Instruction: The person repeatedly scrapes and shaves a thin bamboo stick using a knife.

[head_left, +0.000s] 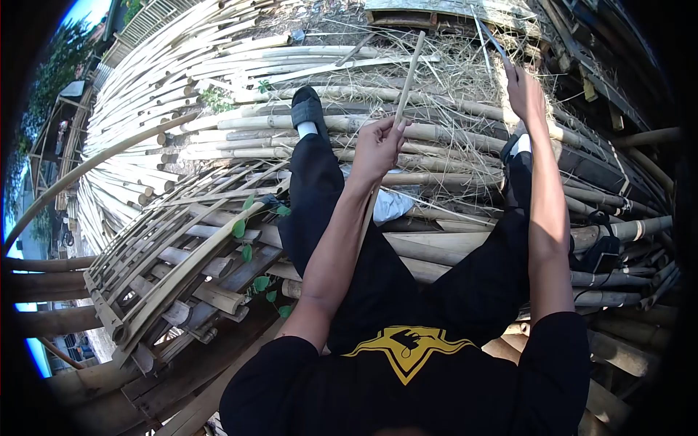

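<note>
My left hand (376, 149) is closed around a long, narrow bamboo strip (411, 76). The upper end of the strip points away from me, and its lower part runs back beneath my forearm toward my lap. Out to the right, my right hand (525, 96) grips a long-bladed knife (494, 41), its blade pointing forward and slightly left. Its handle is mostly hidden in my fingers. Knife and strip are apart. Thin bamboo shavings (462, 91) lie scattered between and beyond my hands.
Bamboo poles (443, 133) lie under and around my legs, with a large stack (138, 109) at the far left. A slatted bamboo frame (174, 272) leans at my left. A crumpled white plastic bag (392, 206) sits between my legs. Wooden planks (451, 9) lie ahead.
</note>
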### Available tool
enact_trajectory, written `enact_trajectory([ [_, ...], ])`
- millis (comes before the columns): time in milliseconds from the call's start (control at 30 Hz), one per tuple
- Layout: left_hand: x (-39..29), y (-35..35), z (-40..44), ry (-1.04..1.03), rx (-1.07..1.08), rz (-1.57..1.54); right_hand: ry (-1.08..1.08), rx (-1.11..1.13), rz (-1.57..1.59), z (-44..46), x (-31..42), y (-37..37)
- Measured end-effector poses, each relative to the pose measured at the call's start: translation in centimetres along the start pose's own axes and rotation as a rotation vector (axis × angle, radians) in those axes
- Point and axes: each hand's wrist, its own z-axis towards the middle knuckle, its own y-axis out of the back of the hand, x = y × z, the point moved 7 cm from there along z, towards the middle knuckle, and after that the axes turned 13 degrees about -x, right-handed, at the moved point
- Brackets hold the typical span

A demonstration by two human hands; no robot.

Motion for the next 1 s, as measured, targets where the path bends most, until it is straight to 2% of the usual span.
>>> enact_trajectory([
  [100,-0.7,-0.6,1.1,-0.079,0.000,0.070,0.027,-0.152,0.280,-0.6,2.2,2.0],
  [133,-0.6,-1.0,0.9,-0.074,-0.002,0.074,0.033,0.058,0.403,-1.8,3.2,0.5],
  [167,-0.9,-1.5,1.1,-0.086,0.001,0.082,0.095,0.128,0.463,-3.6,4.8,-0.5],
  [200,-0.3,-1.5,1.3,-0.089,0.007,0.086,0.250,0.118,0.420,-5.4,6.9,-0.6],
  [233,0.8,-1.1,1.6,-0.094,-0.032,0.156,0.234,0.290,0.362,-7.1,8.3,-1.4],
  [300,1.2,-1.0,1.8,-0.101,-0.077,0.223,0.313,0.354,0.360,-9.1,10.1,-2.1],
  [367,-0.2,-1.2,1.5,-0.266,-0.144,0.374,0.361,0.539,0.310,-10.8,11.2,-3.3],
  [500,-0.5,-1.3,1.6,-0.403,-0.232,0.459,0.447,0.483,0.293,-11.6,11.5,-4.1],
  [567,-1.6,-1.3,0.8,-0.541,-0.312,0.623,0.423,0.490,0.253,-11.8,11.5,-4.3],
  [700,-1.6,-1.0,0.6,-0.482,-0.329,0.568,0.456,0.439,0.183,-11.6,11.1,-4.9],
  [833,-1.8,-1.0,0.9,-0.545,-0.318,0.572,0.470,0.452,0.161,-10.9,10.7,-5.5],
  [900,-2.1,-1.0,0.7,-0.570,-0.303,0.560,0.538,0.353,0.171,-10.3,10.6,-5.4],
  [967,-2.2,-0.9,0.3,-0.547,-0.302,0.638,0.373,0.228,0.152,-7.7,7.8,-5.9],
  [1000,-2.0,-0.7,-0.2,-0.553,-0.302,0.636,0.229,0.169,0.069,-4.0,4.0,-5.6],
])
